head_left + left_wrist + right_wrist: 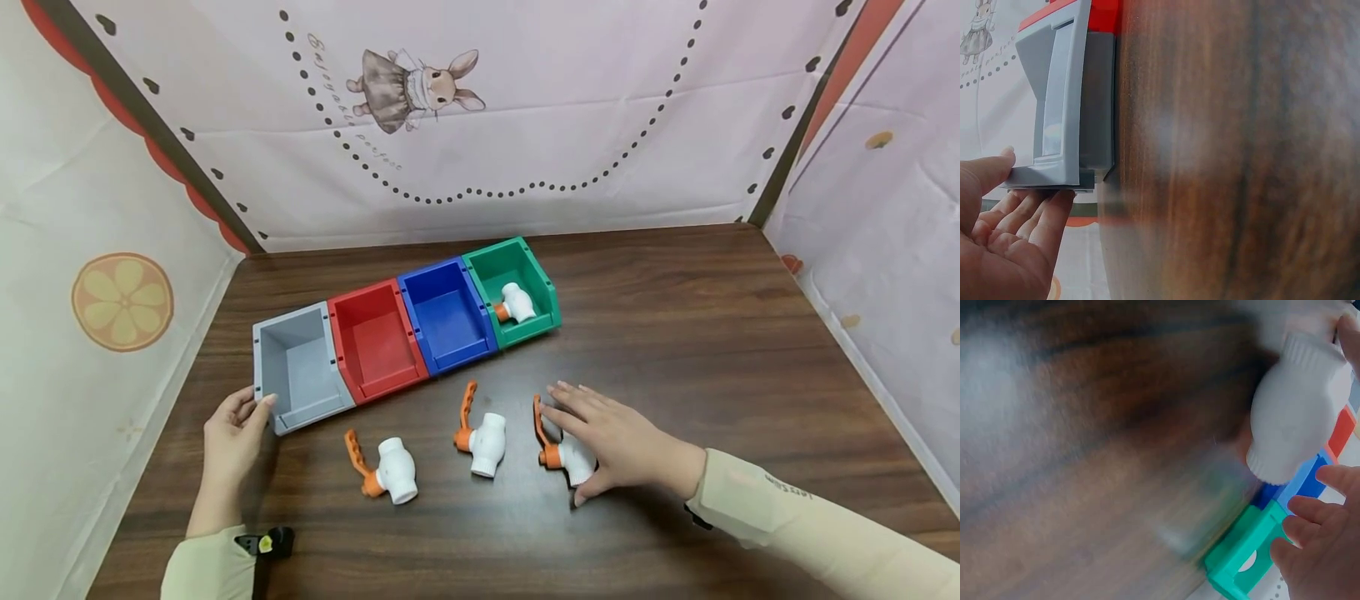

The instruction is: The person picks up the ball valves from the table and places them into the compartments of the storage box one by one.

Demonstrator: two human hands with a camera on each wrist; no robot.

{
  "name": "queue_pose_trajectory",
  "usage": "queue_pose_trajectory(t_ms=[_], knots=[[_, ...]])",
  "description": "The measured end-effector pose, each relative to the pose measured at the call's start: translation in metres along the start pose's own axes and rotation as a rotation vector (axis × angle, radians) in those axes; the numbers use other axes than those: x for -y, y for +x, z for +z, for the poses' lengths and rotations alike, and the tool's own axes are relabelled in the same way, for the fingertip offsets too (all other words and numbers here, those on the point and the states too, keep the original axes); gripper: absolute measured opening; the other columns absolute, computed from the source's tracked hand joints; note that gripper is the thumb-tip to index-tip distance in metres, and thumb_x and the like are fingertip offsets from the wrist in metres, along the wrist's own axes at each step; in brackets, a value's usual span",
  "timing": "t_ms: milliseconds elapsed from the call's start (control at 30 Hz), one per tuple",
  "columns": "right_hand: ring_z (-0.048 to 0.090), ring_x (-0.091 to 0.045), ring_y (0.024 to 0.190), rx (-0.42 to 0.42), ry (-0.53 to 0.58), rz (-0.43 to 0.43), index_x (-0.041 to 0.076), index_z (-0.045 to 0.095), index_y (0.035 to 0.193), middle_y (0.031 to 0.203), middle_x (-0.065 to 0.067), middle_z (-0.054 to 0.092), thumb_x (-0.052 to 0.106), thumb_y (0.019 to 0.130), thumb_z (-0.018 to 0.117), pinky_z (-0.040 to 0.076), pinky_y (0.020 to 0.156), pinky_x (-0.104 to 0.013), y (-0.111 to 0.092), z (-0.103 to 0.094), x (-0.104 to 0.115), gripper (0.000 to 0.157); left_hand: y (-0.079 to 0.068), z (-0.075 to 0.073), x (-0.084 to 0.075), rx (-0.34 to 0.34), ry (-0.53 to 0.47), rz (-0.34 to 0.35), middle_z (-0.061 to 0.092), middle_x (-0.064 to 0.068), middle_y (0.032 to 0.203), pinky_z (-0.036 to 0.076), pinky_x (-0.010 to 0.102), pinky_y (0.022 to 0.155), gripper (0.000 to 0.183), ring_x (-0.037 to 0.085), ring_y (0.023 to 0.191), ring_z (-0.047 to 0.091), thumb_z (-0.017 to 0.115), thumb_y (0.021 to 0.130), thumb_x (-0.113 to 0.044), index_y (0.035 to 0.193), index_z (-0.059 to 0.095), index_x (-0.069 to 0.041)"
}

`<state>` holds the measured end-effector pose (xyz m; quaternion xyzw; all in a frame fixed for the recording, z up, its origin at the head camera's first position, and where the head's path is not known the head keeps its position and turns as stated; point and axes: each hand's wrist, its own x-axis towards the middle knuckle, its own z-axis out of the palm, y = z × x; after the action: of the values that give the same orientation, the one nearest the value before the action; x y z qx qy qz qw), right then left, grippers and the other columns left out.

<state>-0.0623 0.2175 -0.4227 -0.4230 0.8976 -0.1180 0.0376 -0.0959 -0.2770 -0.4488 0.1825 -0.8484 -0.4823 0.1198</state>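
Observation:
My left hand (234, 433) pinches the side wall of the grey bin (303, 367), thumb on the rim and fingers along the outside, as the left wrist view shows. Over on the right, my right hand (618, 442) spreads its fingers around a white ball valve (577, 460) with an orange handle, covering part of it. In the right wrist view that valve's white body (1294, 412) lies between thumb and fingers, with a gap to the fingers. A middle ball valve (489, 444) and a left ball valve (397, 471), both orange-handled, lie on the table.
Joined in a row with the grey bin are a red bin (378, 346), a blue bin (450, 321) and a green bin (551, 304). Another ball valve (517, 302) lies in the green one. Printed cloth (570, 100) hangs behind the wooden table (712, 333) and at both sides.

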Motion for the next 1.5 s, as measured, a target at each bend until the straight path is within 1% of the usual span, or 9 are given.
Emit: queue_pose_trajectory(t_ms=[100, 200, 300, 567, 700, 800, 1167, 1500], knots=[[0.031, -0.036, 0.138, 0.014, 0.001, -0.022, 0.002, 0.036, 0.145, 0.149, -0.022, 0.034, 0.066, 0.062, 0.075, 0.032, 0.11, -0.048, -0.001, 0.002, 0.002, 0.112, 0.0, 0.0, 0.001, -0.003, -0.014, -0.009, 0.059, -0.021, 0.089, 0.044, 0.001, 0.069, 0.041, -0.018, 0.077, 0.053, 0.06, 0.094, -0.018, 0.125, 0.053, 0.007], [0.033, -0.036, 0.137, 0.02, -0.006, -0.038, 0.001, 0.036, 0.144, 0.149, -0.022, 0.035, 0.066, 0.063, 0.075, 0.034, 0.109, -0.047, -0.002, 0.004, 0.005, 0.111, 0.0, -0.001, 0.001, -0.006, -0.014, -0.016, 0.059, -0.022, 0.089, 0.044, 0.001, 0.068, 0.042, -0.018, 0.077, 0.052, 0.06, 0.094, -0.018, 0.126, 0.053, 0.007], [0.034, -0.035, 0.137, 0.022, -0.015, -0.036, 0.001, 0.037, 0.144, 0.148, -0.021, 0.037, 0.063, 0.065, 0.076, 0.036, 0.108, -0.046, -0.004, 0.005, 0.006, 0.107, 0.001, -0.001, 0.001, -0.003, -0.016, -0.012, 0.059, -0.022, 0.089, 0.044, 0.001, 0.069, 0.041, -0.018, 0.077, 0.053, 0.06, 0.094, -0.018, 0.126, 0.053, 0.007], [0.04, -0.036, 0.133, 0.026, -0.057, 0.0, 0.0, 0.043, 0.14, 0.144, -0.021, 0.043, 0.048, 0.072, 0.079, 0.042, 0.103, -0.046, -0.008, 0.008, 0.008, 0.091, 0.001, 0.0, 0.0, 0.007, -0.021, -0.004, 0.057, -0.026, 0.085, 0.044, 0.001, 0.067, 0.042, -0.018, 0.076, 0.053, 0.06, 0.094, -0.018, 0.125, 0.053, 0.007], [0.043, -0.034, 0.131, 0.066, -0.068, 0.03, 0.0, 0.044, 0.139, 0.143, -0.021, 0.043, 0.044, 0.075, 0.078, 0.045, 0.1, -0.045, -0.008, 0.009, 0.009, 0.085, 0.001, 0.0, 0.0, 0.001, -0.024, 0.003, 0.056, -0.027, 0.084, 0.044, 0.001, 0.068, 0.04, -0.018, 0.076, 0.053, 0.06, 0.094, -0.018, 0.125, 0.053, 0.007], [0.045, -0.033, 0.129, 0.099, -0.055, 0.051, 0.0, 0.044, 0.139, 0.143, -0.02, 0.043, 0.043, 0.077, 0.077, 0.047, 0.097, -0.046, -0.008, 0.008, 0.01, 0.082, 0.001, 0.001, 0.0, -0.006, -0.025, 0.006, 0.056, -0.027, 0.084, 0.044, 0.001, 0.068, 0.04, -0.018, 0.076, 0.053, 0.06, 0.094, -0.017, 0.124, 0.054, 0.007], [0.047, -0.032, 0.127, 0.145, 0.004, 0.098, -0.001, 0.044, 0.138, 0.142, -0.02, 0.044, 0.044, 0.076, 0.077, 0.048, 0.095, -0.046, -0.005, 0.007, 0.011, 0.083, 0.0, 0.001, 0.0, 0.01, -0.041, -0.01, 0.056, -0.026, 0.086, 0.045, 0.002, 0.069, 0.041, -0.018, 0.078, 0.053, 0.06, 0.094, -0.018, 0.126, 0.053, 0.007], [0.051, -0.031, 0.121, 0.165, 0.072, 0.171, -0.004, 0.045, 0.136, 0.137, -0.019, 0.048, 0.046, 0.073, 0.079, 0.05, 0.091, -0.044, -0.002, 0.0, 0.013, 0.087, -0.001, 0.002, 0.003, 0.001, -0.059, 0.025, 0.057, -0.024, 0.088, 0.045, 0.001, 0.069, 0.041, -0.017, 0.079, 0.054, 0.06, 0.094, -0.018, 0.124, 0.053, 0.007]])
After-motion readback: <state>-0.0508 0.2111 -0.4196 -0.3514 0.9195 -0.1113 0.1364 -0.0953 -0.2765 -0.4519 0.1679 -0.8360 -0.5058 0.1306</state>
